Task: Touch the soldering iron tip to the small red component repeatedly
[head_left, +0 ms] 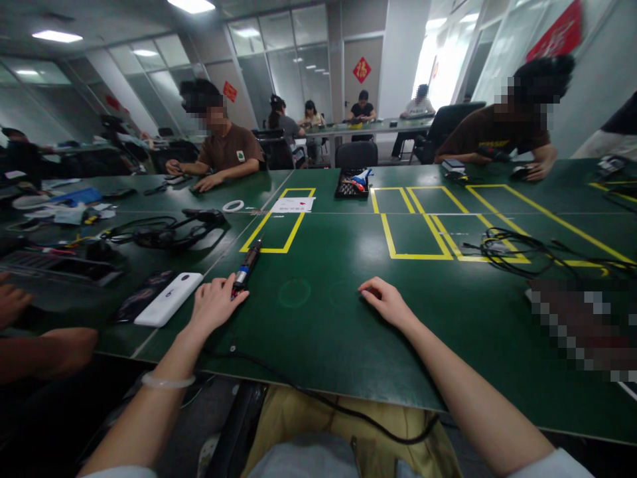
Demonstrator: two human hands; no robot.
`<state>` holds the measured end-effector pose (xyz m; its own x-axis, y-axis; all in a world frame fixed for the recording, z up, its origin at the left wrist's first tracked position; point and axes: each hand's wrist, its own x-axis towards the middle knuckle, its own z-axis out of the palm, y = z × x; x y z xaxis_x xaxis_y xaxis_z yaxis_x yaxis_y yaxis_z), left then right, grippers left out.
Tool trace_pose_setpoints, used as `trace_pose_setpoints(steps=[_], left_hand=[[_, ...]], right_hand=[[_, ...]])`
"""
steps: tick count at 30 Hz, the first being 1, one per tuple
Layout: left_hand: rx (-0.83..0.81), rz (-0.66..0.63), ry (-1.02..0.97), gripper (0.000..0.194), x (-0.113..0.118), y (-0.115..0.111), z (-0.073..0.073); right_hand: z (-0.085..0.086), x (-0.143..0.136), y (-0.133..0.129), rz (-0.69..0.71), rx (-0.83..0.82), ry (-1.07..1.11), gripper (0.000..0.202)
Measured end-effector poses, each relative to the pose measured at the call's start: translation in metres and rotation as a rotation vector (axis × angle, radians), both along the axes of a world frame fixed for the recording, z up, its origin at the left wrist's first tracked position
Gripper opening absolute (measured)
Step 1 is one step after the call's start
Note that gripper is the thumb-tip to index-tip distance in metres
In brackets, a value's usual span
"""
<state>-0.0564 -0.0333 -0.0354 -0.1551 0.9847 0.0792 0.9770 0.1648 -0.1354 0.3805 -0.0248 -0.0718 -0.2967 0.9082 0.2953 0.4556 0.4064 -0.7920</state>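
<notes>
My left hand [216, 304] rests on the table at centre left, thumb and forefinger closed about the rear end of a screwdriver-like tool [247, 265]. This tool is dark and cylindrical with a blue and silver band, and its thin tip points away from me towards a yellow tape outline. My right hand [387, 303] lies on the green tabletop right of centre, fingers loosely curled with nothing visible in them. Just left of my left hand is a white power bank-like block [169, 300], beside a dark flat packet [144, 297].
Yellow tape outlines [418, 257] mark the green table [318, 332]. A black tray [343, 184] holds small coloured items; a paper label [293, 204] lies nearby. Black cables [502, 245] spread on the right, with a headset-like device [184, 226] on the left. Other people sit around, one arm close at left.
</notes>
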Motion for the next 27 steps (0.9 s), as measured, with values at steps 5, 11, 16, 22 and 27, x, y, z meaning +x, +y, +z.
trace_pose_setpoints(steps=[5, 11, 16, 22, 27], left_hand=[[0.021, 0.077, -0.01, 0.073, -0.041, -0.004, -0.001], [0.03, 0.1, -0.006, 0.071, -0.047, -0.007, 0.004], [0.144, 0.04, -0.014, 0.066, -0.034, -0.016, 0.005], [0.149, 0.056, -0.045, 0.042, -0.026, -0.027, 0.006], [0.265, 0.081, -0.152, 0.039, 0.008, -0.018, 0.018]], right_hand=[[0.0, 0.0, 0.0, 0.012, 0.001, 0.005, 0.015], [-0.003, 0.001, 0.002, 0.021, -0.005, -0.003, 0.016], [-0.003, 0.002, 0.002, 0.02, -0.003, -0.008, 0.015], [-0.002, 0.001, 0.002, 0.016, -0.013, -0.006, 0.015], [-0.003, 0.0, 0.004, 0.013, -0.01, -0.009, 0.016]])
